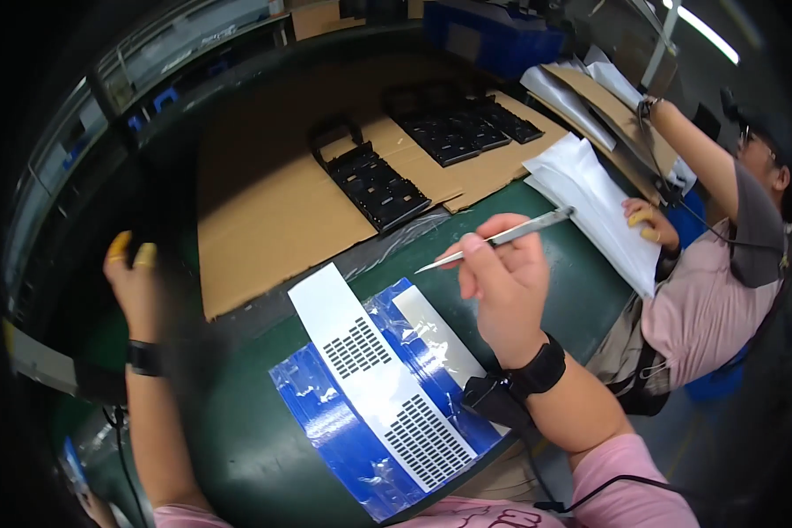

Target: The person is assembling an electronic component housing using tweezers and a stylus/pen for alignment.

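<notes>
I see open green table [264, 458] left of the white label strip [374, 374], bare cardboard sheet [255, 202] free beyond it, black trays [374, 180] blocking the far middle, a co-worker's arm [700, 154] and white sheets [594, 207] closing the right.

Brown cardboard sheet [264, 211] spread across a green table [238, 440], black slotted trays [374, 180] lying on it, more black trays [466, 128] farther back, white sheets [594, 207] near a co-worker [713, 290], blue bin [493, 35] beyond.
</notes>
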Demonstrator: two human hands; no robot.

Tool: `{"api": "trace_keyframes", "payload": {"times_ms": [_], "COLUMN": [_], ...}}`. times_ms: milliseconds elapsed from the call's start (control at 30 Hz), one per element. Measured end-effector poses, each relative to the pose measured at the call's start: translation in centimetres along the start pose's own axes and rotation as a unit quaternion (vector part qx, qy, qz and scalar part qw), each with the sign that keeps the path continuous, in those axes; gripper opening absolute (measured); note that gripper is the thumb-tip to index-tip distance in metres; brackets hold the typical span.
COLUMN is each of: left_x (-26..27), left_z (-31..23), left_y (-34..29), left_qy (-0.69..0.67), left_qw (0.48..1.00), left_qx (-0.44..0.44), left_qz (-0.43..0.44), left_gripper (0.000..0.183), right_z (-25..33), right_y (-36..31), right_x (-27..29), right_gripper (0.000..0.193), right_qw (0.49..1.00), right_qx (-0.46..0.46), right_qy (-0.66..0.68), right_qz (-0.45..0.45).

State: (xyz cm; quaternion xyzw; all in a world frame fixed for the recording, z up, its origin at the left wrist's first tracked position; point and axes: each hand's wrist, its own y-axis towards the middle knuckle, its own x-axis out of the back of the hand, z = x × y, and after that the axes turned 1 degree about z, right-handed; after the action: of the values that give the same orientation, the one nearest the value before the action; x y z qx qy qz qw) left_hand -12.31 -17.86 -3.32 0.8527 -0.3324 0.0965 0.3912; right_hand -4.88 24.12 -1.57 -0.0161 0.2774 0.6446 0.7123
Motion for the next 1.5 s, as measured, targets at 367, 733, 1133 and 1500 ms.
{"api": "trace_keyframes", "payload": {"times_ms": [367,733,1133,1500], "left_x": [-20.1,-10.5,2.3,1.4], "left_z": [-17.5,-16.5,-15.4,-14.5], "left_y": [-7.3,-6.0,-14.3,-14.8], "left_qy": [0.135,-0.405,-0.568,-0.588], "left_qw": [0.934,0.814,0.678,0.673], "left_qx": [0.005,0.227,0.349,0.322], "left_qz": [0.332,0.348,0.31,0.312], "left_gripper": [0.047,0.012,0.026,0.03], "right_z": [-1.1,-0.9,-2.2,-2.3], "right_y": [-0.4,-0.5,-3.7,-3.8], "right_x": [1.1,0.9,0.5,-0.3], "right_gripper": [0.018,0.017,0.016,0.015], "right_qw": [0.997,0.995,0.962,0.955], "right_qx": [-0.057,-0.095,-0.235,-0.238], "right_qy": [-0.053,-0.035,-0.062,-0.109], "right_qz": [-0.003,0.024,0.122,0.137]}}
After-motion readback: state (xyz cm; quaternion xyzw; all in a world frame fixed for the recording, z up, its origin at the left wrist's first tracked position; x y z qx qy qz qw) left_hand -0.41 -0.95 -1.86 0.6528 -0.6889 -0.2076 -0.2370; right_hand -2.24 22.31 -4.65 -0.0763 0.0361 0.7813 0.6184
